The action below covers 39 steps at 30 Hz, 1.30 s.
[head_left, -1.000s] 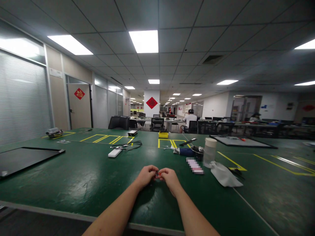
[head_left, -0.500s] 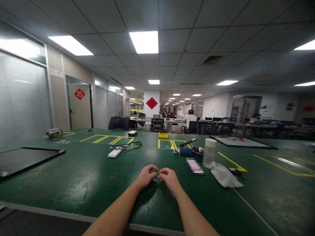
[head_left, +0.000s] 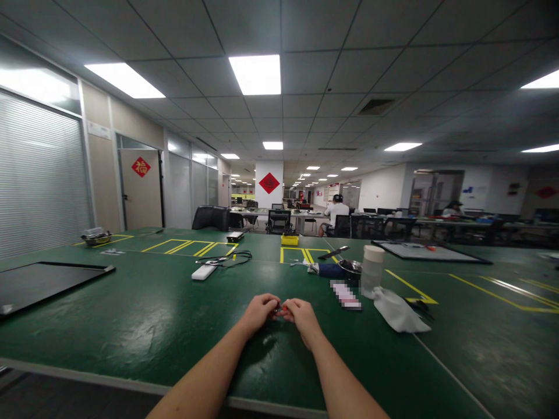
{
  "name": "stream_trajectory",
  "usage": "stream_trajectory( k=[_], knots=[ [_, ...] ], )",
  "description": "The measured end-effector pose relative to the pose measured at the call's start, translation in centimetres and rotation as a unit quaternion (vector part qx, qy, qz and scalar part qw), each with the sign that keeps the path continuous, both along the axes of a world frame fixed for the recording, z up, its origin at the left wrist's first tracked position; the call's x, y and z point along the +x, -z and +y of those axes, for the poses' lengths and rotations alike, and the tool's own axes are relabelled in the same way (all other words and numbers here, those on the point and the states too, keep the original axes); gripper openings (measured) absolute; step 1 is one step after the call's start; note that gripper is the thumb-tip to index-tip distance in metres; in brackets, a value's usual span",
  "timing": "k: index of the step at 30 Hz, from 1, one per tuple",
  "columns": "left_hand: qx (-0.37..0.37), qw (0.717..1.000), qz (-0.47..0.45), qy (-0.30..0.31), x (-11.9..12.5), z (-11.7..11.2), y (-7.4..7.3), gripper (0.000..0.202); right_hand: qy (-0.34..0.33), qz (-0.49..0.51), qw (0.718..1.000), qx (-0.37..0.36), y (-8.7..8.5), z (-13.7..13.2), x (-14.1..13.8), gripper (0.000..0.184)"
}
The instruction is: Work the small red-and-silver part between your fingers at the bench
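Both my hands meet over the green table [head_left: 131, 326] near its front edge. My left hand [head_left: 258, 313] is curled closed, its fingertips pinching a tiny dark and red object [head_left: 280, 311]. Pinching the same small object from the other side is my right hand [head_left: 301, 317], also closed. The object is too small to name. The fingertips of the two hands touch.
A white jar [head_left: 372, 270], a crumpled white cloth [head_left: 397, 311], a metal bowl [head_left: 349, 266] and a pink card [head_left: 346, 294] lie right of my hands. A white remote [head_left: 204, 272] with black cables lies ahead left, a black tray [head_left: 39, 282] far left. People sit at distant desks.
My hands stayed in the same place; the fingertips parted slightly half a second ago and have come together again on the small object.
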<state>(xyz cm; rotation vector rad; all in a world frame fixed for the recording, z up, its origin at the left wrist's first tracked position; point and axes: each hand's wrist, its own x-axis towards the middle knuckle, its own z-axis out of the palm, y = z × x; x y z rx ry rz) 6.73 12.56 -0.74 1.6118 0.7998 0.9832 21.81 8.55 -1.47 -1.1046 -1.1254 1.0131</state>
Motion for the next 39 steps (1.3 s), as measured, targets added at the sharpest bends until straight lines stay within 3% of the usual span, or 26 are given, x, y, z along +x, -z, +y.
stream_trajectory(
  k=[19,24,30,35,39],
  knots=[
    [-0.026,0.999,-0.036,0.021,0.0,-0.4,-0.4,0.039,-0.004,0.083,0.996,-0.044,-0.4,0.1,-0.1,0.046],
    [0.032,0.999,0.002,0.005,0.1,0.2,0.4,0.025,-0.003,0.019,1.0,-0.018,-0.2,-0.1,-0.1,0.029],
    [0.04,0.999,0.013,0.009,0.1,0.3,0.7,0.03,0.011,-0.034,0.999,0.0,-0.1,-0.2,-0.2,0.013],
    [0.093,0.993,0.067,-0.006,-0.1,-0.1,0.2,0.026,0.008,-0.056,0.998,0.016,0.0,-0.1,-0.1,0.013],
    [0.084,0.994,0.064,-0.006,-0.1,-0.1,0.2,0.028,0.004,-0.055,0.998,0.029,0.0,0.0,0.0,0.017]
  ],
)
